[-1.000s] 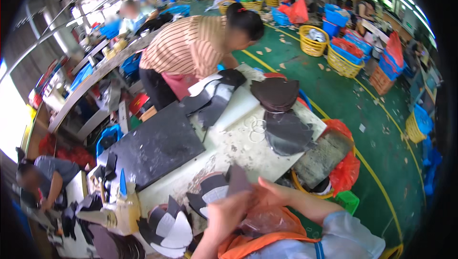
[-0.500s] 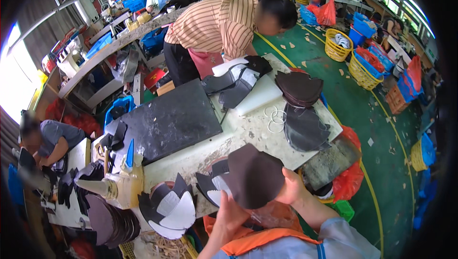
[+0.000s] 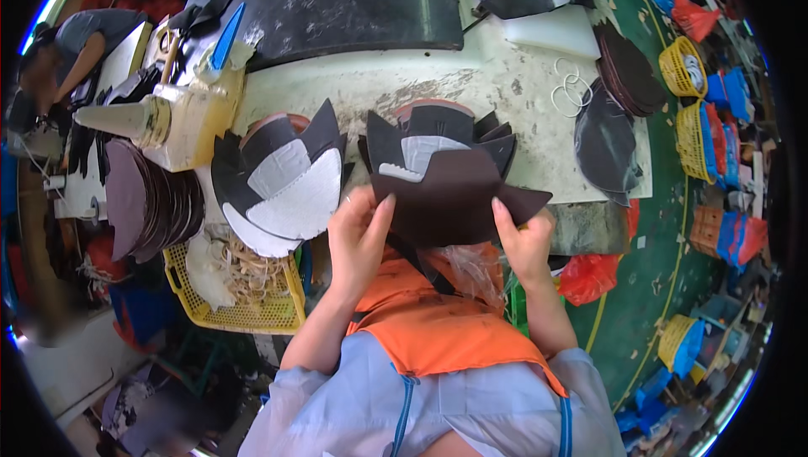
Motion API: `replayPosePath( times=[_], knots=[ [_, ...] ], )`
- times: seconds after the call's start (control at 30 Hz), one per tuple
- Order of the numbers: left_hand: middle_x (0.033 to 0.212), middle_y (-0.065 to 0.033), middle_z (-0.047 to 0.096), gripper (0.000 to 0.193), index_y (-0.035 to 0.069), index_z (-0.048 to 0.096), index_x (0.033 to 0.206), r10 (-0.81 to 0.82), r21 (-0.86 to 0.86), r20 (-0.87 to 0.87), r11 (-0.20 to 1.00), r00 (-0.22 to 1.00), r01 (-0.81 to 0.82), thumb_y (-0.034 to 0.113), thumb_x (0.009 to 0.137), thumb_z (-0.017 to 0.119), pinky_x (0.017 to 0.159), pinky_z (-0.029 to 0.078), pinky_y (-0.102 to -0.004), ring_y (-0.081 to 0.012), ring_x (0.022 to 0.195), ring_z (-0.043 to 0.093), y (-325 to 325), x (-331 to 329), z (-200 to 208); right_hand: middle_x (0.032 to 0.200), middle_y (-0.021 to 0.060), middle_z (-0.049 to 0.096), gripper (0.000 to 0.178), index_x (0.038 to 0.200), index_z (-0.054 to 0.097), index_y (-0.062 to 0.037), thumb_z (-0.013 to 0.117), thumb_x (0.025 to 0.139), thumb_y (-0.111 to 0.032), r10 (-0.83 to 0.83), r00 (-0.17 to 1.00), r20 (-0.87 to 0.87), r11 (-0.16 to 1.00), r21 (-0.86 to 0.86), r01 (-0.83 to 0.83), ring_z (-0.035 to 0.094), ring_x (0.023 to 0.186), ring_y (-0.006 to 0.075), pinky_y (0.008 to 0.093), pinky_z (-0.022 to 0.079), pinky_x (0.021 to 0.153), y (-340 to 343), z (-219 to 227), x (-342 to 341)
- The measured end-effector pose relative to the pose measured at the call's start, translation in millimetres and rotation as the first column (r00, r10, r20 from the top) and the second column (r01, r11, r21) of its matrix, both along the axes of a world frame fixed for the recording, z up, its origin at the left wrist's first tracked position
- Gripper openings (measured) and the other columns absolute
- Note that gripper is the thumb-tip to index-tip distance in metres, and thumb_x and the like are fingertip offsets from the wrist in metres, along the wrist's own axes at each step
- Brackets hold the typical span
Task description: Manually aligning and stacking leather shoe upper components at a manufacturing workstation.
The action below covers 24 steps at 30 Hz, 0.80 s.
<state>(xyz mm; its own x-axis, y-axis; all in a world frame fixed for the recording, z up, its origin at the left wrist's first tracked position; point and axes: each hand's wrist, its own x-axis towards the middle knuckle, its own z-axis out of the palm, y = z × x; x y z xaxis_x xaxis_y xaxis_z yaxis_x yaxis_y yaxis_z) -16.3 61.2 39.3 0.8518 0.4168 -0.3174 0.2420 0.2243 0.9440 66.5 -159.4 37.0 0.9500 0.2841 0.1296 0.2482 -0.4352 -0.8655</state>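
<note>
Between my two hands stretches a dark brown shoe-upper piece [image 3: 446, 204], bent along its upper edge and held in front of my apron. My left hand [image 3: 358, 234] pinches its left end between thumb and fingers. The right end is in my right hand [image 3: 525, 242], the thumb on top. Just behind it, partly covered, stands a bundle of black and grey shoe-upper pieces [image 3: 429, 147] at the table's front edge. A second bundle with white pieces [image 3: 282, 175] sits to its left, apart from my left hand.
A pale glue bottle [image 3: 181, 129] with a long nozzle lies left, above a stack of brown pieces [image 3: 147, 200]. A yellow basket [image 3: 240, 310] holds scraps. A black slab [image 3: 353, 11] covers the table's rear; dark pieces [image 3: 606, 141] and white rings [image 3: 571, 91] lie right.
The view has tipped downward, and the person across the table has left it. The brown piece was raised upright; now it lies lower and flatter, with my hands at its two ends.
</note>
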Motion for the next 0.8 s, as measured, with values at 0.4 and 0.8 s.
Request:
replayPosePath(
  times=[0.4, 0.8],
  knots=[
    [0.069, -0.0139, 0.064, 0.018, 0.000, 0.063, 0.085, 0.180, 0.821, -0.059, 0.568, 0.982, -0.055, 0.014, 0.084, 0.073, 0.060, 0.047, -0.0347, -0.0252, 0.061, 0.063, 19, 49, -20, 0.082, 0.0173, 0.069, 0.016, 0.090, 0.068, -0.0005, 0.073, 0.084, -0.014, -0.010, 1.000, 0.026, 0.987, -0.162, 0.014, 0.067, 0.072, 0.0368, 0.0407, 0.052, 0.064, 28, -16, 21],
    [0.139, -0.0102, 0.048, 0.055, 0.014, 0.057, 0.132, -0.405, 0.970, -0.138, 0.131, 0.904, 0.206, 0.019, 0.081, 0.074, 0.110, 0.032, -0.0566, -0.0407, 0.132, 0.040, -25, 46, -24, 0.074, 0.0186, 0.066, 0.031, 0.093, 0.064, 0.0002, 0.077, 0.080, -0.025, 0.009, 1.000, 0.021, 0.919, -0.394, 0.000, 0.066, 0.069, 0.0371, 0.0438, 0.051, 0.062, 23, -22, 40]
  ],
)
